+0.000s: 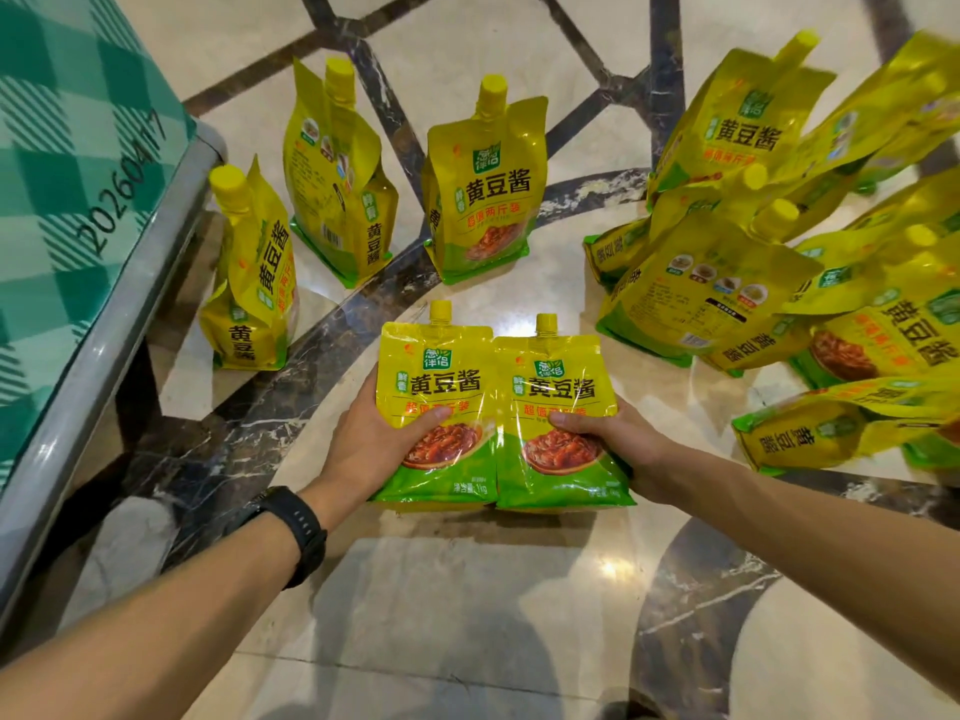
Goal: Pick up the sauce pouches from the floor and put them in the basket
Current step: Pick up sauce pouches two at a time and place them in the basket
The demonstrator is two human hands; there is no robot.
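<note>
Underfoot, the polished marble floor (467,589) carries dark inlaid bands and reflects the room lighting; the surface looks slick. At the left edge of view stands a green checked structure (62,174) with a grey metal rim; whether it is the basket cannot be confirmed. A loose heap of yellow soybean-sauce pouches (779,262) lies toward the right, and three more stand upright near the structure. The left hand (374,444) is closed on one upright pouch (441,407), thumb across its front; the right hand (613,444) is closed likewise on a second pouch (558,423), touching the first, both bases at floor level. Risk: glossy film held at one side edge only may slip or swing during lifting, and a heavy pouch dropped on marble could split or topple neighbours.
</note>
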